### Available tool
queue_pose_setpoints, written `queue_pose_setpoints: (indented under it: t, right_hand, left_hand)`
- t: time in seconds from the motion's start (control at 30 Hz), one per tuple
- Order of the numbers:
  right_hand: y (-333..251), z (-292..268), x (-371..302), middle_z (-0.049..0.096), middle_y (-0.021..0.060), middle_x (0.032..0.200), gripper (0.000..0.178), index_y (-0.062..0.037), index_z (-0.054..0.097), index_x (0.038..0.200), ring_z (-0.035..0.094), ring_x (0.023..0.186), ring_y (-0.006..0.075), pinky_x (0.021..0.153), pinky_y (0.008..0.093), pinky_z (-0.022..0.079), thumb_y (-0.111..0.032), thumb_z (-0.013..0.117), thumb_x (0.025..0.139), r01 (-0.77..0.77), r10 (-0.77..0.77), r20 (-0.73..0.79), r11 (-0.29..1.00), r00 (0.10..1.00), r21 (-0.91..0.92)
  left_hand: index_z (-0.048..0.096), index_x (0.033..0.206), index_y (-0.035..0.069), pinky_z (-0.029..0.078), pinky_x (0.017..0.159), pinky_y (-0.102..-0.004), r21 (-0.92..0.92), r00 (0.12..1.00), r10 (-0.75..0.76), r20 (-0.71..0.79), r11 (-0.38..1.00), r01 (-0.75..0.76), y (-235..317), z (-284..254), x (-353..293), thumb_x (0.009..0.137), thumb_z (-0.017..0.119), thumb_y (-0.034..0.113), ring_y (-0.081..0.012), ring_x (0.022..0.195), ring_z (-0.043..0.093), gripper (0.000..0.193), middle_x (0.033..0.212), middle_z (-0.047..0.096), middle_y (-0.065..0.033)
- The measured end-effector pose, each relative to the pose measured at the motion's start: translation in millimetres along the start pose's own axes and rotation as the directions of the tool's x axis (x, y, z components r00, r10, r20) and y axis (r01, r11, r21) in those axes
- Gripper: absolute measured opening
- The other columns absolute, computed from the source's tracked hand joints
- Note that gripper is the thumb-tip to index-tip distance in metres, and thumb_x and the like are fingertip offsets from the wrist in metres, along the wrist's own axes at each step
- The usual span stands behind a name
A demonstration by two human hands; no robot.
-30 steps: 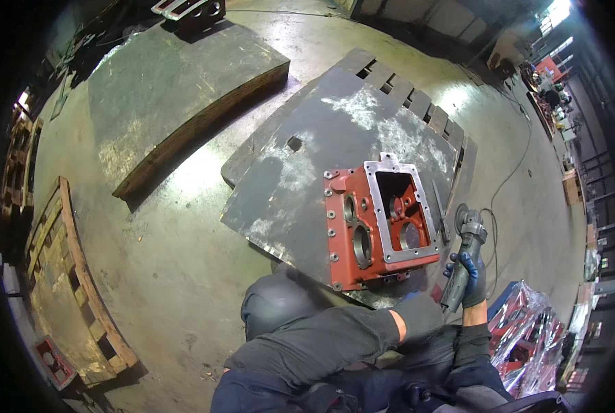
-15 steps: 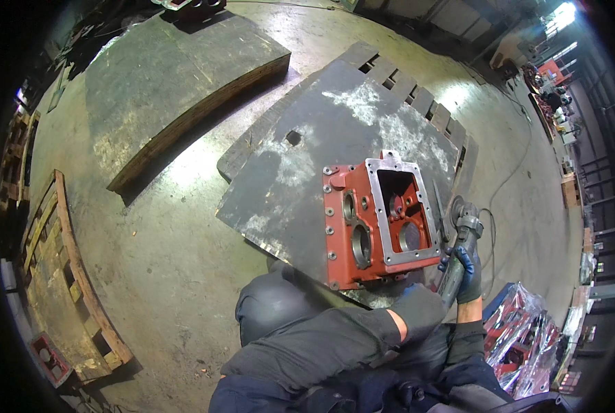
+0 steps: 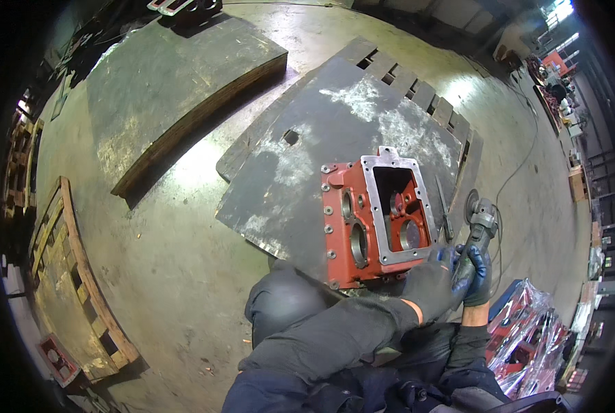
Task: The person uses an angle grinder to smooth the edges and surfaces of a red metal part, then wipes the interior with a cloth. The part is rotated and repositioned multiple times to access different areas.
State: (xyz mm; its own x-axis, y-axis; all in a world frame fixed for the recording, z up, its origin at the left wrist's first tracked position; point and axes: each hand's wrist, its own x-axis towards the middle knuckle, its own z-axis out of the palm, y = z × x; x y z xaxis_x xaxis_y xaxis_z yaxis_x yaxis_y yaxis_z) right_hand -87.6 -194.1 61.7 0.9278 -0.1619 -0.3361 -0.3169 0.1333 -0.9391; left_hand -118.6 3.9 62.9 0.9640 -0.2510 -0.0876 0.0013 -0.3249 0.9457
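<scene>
The person's gloved right hand (image 3: 478,281) has its fingers wrapped around the grey body of an angle grinder (image 3: 483,224), whose disc end points away from the person. The gloved left hand (image 3: 432,286) reaches across to the grinder's rear part; its fingers are partly hidden, so whether they close on it cannot be told. Just left of the grinder, a red casting (image 3: 375,215) with a bare-metal flange sits on the dark, scuffed worktop (image 3: 273,199), near its edge. A slender tool (image 3: 443,199) lies beside the casting, and film-wrapped red parts (image 3: 524,337) stand at lower right.
</scene>
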Motion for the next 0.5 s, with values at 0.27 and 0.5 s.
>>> queue_pose_setpoints:
  t: [0.27, 0.5]
  right_hand:
    - [-15, -9, -14, 0.069, 0.0121, 0.096, 0.032, -0.0019, 0.056, 0.128, 0.071, 0.079, 0.0222, 0.067, 0.0358, 0.062, -0.017, 0.067, 0.101, -0.006, -0.003, 0.099, 0.996, 0.995, 0.09]
    - [-9, -18, -20, 0.067, 0.0063, 0.121, 0.053, -0.0028, 0.054, 0.144, 0.065, 0.107, 0.0155, 0.094, 0.0326, 0.055, -0.009, 0.075, 0.096, 0.087, -0.089, 0.05, 0.996, 0.995, 0.037]
  left_hand:
    - [0.049, 0.149, -0.004, 0.05, 0.107, -0.0512, -0.205, 0.999, -0.001, 0.037, 0.979, 0.009, -12, 34, 37, 0.102, 0.06, 0.055, -0.0481, 0.132, 0.058, 0.076, 0.145, 0.055, -0.0329]
    - [0.059, 0.139, 0.004, 0.052, 0.099, -0.0417, -0.662, 0.98, -0.008, 0.198, 0.736, 0.139, -54, 100, 64, 0.114, 0.047, 0.045, -0.0315, 0.114, 0.068, 0.049, 0.123, 0.07, -0.0168]
